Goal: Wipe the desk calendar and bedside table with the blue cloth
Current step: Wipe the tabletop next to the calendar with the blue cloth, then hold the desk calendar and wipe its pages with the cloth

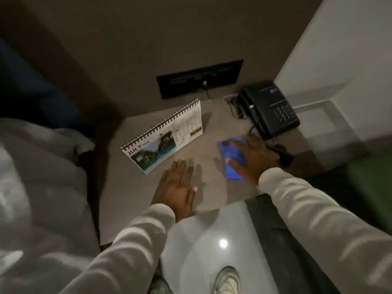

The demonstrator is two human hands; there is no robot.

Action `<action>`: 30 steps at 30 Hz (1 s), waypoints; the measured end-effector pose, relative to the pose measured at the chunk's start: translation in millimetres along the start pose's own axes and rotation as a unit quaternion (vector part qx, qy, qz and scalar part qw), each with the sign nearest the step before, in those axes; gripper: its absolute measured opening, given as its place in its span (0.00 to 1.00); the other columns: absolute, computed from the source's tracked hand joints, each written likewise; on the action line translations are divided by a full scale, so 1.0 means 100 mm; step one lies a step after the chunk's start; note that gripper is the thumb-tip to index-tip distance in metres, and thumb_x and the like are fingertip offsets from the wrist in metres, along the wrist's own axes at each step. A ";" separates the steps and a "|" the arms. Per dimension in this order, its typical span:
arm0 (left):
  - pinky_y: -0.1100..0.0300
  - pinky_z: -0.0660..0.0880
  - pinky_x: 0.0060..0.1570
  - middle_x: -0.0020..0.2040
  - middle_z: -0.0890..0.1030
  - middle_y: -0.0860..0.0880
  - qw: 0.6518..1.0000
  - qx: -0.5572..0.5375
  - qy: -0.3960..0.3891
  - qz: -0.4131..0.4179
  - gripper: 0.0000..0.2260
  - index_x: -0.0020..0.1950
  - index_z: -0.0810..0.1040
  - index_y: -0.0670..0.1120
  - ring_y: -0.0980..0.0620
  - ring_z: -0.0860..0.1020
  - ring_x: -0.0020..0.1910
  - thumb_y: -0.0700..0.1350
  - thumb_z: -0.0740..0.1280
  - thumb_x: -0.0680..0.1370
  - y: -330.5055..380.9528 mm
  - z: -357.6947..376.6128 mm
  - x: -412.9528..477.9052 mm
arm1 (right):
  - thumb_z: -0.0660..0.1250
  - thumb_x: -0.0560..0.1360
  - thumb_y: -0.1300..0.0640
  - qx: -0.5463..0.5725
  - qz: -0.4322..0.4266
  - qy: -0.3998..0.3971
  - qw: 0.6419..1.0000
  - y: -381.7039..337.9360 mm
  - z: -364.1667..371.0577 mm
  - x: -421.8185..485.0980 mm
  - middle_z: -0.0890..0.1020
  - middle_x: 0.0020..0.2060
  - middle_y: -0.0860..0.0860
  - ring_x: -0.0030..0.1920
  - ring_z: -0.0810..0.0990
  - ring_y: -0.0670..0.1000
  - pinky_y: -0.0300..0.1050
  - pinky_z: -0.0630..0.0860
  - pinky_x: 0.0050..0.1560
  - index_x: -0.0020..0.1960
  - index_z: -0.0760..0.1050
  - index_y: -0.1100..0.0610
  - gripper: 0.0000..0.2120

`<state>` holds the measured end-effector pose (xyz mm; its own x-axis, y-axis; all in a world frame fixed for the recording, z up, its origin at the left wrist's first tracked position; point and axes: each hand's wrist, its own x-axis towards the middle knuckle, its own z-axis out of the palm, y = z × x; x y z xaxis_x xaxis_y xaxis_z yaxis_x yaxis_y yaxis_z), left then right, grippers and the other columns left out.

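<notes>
Here, two hands work on a bedside table (135, 209) seen from above.
The right hand (251, 158), fingers spread, presses flat on the cloth (232, 166), half hiding it; the left hand (177, 187) lies open near the front edge. The calendar (163, 136) stands behind, print blurred.

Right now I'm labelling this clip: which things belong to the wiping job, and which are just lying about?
Job: blue cloth under right hand; desk calendar; bedside table; left hand.
Lying about: black telephone; its cords; wall panel; bedding.
</notes>
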<state>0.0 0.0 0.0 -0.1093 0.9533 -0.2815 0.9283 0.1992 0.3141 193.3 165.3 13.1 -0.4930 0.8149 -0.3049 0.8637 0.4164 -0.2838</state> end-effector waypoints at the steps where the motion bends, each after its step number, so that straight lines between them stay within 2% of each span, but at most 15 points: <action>1: 0.42 0.54 0.75 0.77 0.62 0.39 1.000 0.006 0.017 0.009 0.29 0.76 0.61 0.42 0.39 0.57 0.78 0.53 0.56 0.77 -0.03 0.13 0.05 | 0.61 0.74 0.38 -0.011 0.008 0.010 1.000 0.00 0.12 0.07 0.59 0.75 0.56 0.73 0.58 0.62 0.60 0.60 0.70 0.72 0.59 0.45 0.30; 4: 0.37 0.59 0.72 0.77 0.62 0.37 0.998 0.050 0.029 0.010 0.29 0.75 0.62 0.42 0.36 0.59 0.77 0.54 0.54 0.76 -0.15 0.42 0.15 | 0.59 0.73 0.35 -0.059 0.027 0.051 0.997 -0.01 0.37 0.23 0.58 0.75 0.55 0.71 0.58 0.65 0.63 0.64 0.66 0.71 0.57 0.44 0.30; 8: 0.40 0.53 0.74 0.78 0.60 0.38 0.996 0.077 0.033 0.010 0.30 0.77 0.59 0.44 0.38 0.57 0.77 0.57 0.53 0.77 -0.25 0.64 0.19 | 0.55 0.74 0.34 -0.087 0.056 0.067 0.992 0.02 0.56 0.37 0.57 0.75 0.54 0.70 0.59 0.68 0.64 0.64 0.63 0.72 0.56 0.44 0.30; 10: 0.41 0.53 0.73 0.78 0.59 0.39 0.997 0.073 0.031 0.023 0.31 0.77 0.58 0.45 0.39 0.57 0.77 0.57 0.55 0.77 -0.29 0.65 0.20 | 0.59 0.75 0.41 -0.083 0.066 0.079 0.991 0.00 0.59 0.42 0.58 0.75 0.54 0.67 0.63 0.68 0.62 0.67 0.60 0.70 0.59 0.45 0.26; 12: 0.41 0.56 0.74 0.80 0.56 0.41 0.997 0.059 0.016 0.038 0.31 0.77 0.57 0.47 0.41 0.54 0.78 0.59 0.55 0.76 -0.31 0.57 0.20 | 0.68 0.70 0.52 -0.079 0.075 0.097 0.989 -0.03 0.56 0.43 0.66 0.71 0.57 0.59 0.70 0.68 0.59 0.72 0.54 0.66 0.68 0.50 0.25; 14: 0.44 0.50 0.77 0.81 0.43 0.47 0.997 0.052 -0.002 0.052 0.34 0.79 0.46 0.51 0.46 0.42 0.79 0.61 0.53 0.77 -0.34 0.40 0.18 | 0.75 0.59 0.64 -0.067 0.080 0.117 0.988 -0.05 0.48 0.43 0.77 0.61 0.60 0.48 0.77 0.66 0.55 0.77 0.44 0.56 0.77 0.55 0.26; 15: 0.47 0.44 0.77 0.79 0.35 0.50 0.997 0.046 -0.013 0.055 0.35 0.78 0.39 0.53 0.49 0.35 0.78 0.62 0.51 0.77 -0.32 0.26 0.17 | 0.75 0.56 0.67 -0.054 0.077 0.116 0.989 -0.05 0.41 0.42 0.79 0.58 0.59 0.46 0.78 0.66 0.54 0.78 0.43 0.54 0.78 0.56 0.27; 16: 0.47 0.40 0.76 0.77 0.31 0.52 0.997 0.044 -0.019 0.054 0.35 0.77 0.34 0.53 0.50 0.32 0.77 0.63 0.49 0.77 -0.28 0.11 0.13 | 0.74 0.58 0.66 -0.035 0.066 0.107 0.991 -0.05 0.35 0.40 0.77 0.60 0.58 0.49 0.77 0.65 0.53 0.78 0.47 0.57 0.77 0.55 0.28; 18: 0.42 0.40 0.75 0.78 0.34 0.50 0.997 0.034 -0.011 0.063 0.34 0.77 0.37 0.51 0.45 0.36 0.78 0.62 0.49 0.78 -0.17 -0.23 0.03 | 0.71 0.64 0.63 0.014 0.054 0.091 0.994 -0.07 0.29 0.31 0.71 0.68 0.55 0.59 0.73 0.62 0.51 0.73 0.58 0.63 0.72 0.52 0.28; 20: 0.38 0.49 0.74 0.80 0.46 0.46 0.995 0.035 0.017 0.092 0.33 0.79 0.47 0.47 0.41 0.46 0.79 0.60 0.51 0.79 -0.08 -0.55 -0.06 | 0.69 0.66 0.66 0.120 0.057 0.142 0.981 -0.15 0.27 0.17 0.73 0.67 0.58 0.57 0.74 0.66 0.54 0.74 0.57 0.62 0.75 0.54 0.25; 22: 0.40 0.57 0.74 0.79 0.55 0.41 0.988 0.034 0.067 0.131 0.30 0.78 0.55 0.43 0.39 0.53 0.79 0.58 0.52 0.80 -0.09 -0.80 -0.07 | 0.68 0.67 0.67 0.179 0.036 0.197 0.963 -0.31 0.31 0.02 0.77 0.64 0.60 0.53 0.76 0.67 0.56 0.77 0.55 0.59 0.77 0.56 0.21; 23: 0.41 0.58 0.75 0.79 0.58 0.40 0.984 0.039 0.092 0.146 0.30 0.77 0.56 0.42 0.39 0.55 0.78 0.57 0.51 0.80 -0.15 -0.92 -0.04 | 0.69 0.67 0.67 0.195 0.019 0.223 0.955 -0.41 0.35 -0.02 0.77 0.64 0.59 0.54 0.77 0.66 0.56 0.76 0.56 0.59 0.77 0.55 0.21; 26: 0.44 0.50 0.77 0.80 0.54 0.41 0.974 0.097 0.129 0.156 0.31 0.78 0.53 0.41 0.43 0.49 0.80 0.58 0.50 0.79 -0.48 -1.23 0.13 | 0.69 0.71 0.64 0.269 -0.010 0.259 0.928 -0.74 0.52 -0.06 0.73 0.68 0.55 0.63 0.73 0.59 0.49 0.70 0.64 0.63 0.74 0.51 0.22; 28: 0.42 0.49 0.77 0.80 0.50 0.40 0.971 0.138 0.111 0.160 0.34 0.78 0.51 0.41 0.43 0.45 0.80 0.61 0.48 0.79 -0.72 -1.38 0.28 | 0.68 0.73 0.63 0.309 -0.024 0.284 0.907 -0.94 0.64 -0.04 0.70 0.70 0.53 0.66 0.70 0.56 0.45 0.67 0.66 0.65 0.72 0.50 0.22; 30: 0.39 0.51 0.76 0.80 0.48 0.40 0.959 0.191 0.073 0.194 0.38 0.78 0.49 0.39 0.42 0.44 0.80 0.64 0.47 0.78 -0.93 -1.43 0.43 | 0.68 0.73 0.64 0.341 -0.041 0.325 0.881 -1.13 0.77 -0.02 0.70 0.70 0.55 0.67 0.70 0.57 0.46 0.68 0.66 0.65 0.73 0.53 0.22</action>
<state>-141.8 55.5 88.8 0.2489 0.9658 -0.0723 0.9684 -0.2492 0.0059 88.5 86.0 -24.2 -0.1963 0.9443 0.2642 0.4542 0.3264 -0.8289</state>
